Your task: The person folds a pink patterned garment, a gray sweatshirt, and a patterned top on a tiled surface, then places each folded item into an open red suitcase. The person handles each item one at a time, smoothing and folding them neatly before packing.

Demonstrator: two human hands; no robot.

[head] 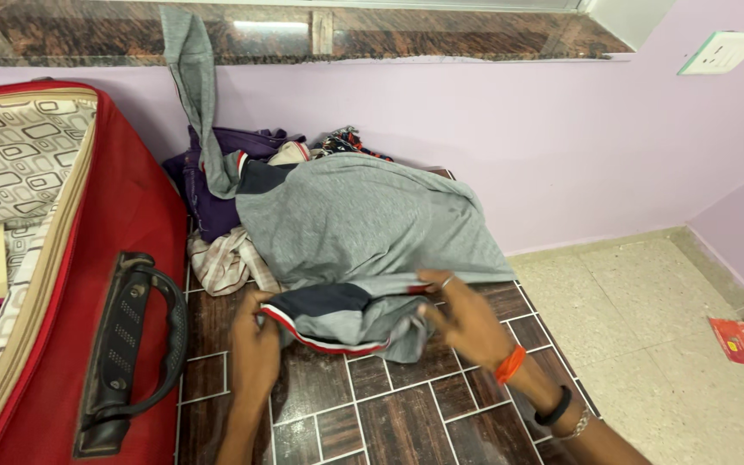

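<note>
Pinching grey garment point(363, 224): left hand point(256, 344), right hand point(467, 319); red suitcase point(122, 215) open alongside.

Free room and obstacles. Left: an open red suitcase point(122, 224) walls off that side, its black handle point(131, 344) jutting toward the brown tiled platform point(406, 413). Rear: a heap of clothes point(234, 181), topped by a grey garment point(363, 215), fills the platform up to the lilac wall point(544, 138); one grey sleeve point(191, 77) hangs from the stone ledge point(441, 34) overhead. Front: bare tiles lie open beside and below the left hand point(256, 353) and right hand point(467, 323). Right: pale floor point(647, 327) is open, apart from a small red packet point(738, 342) near the corner.
</note>
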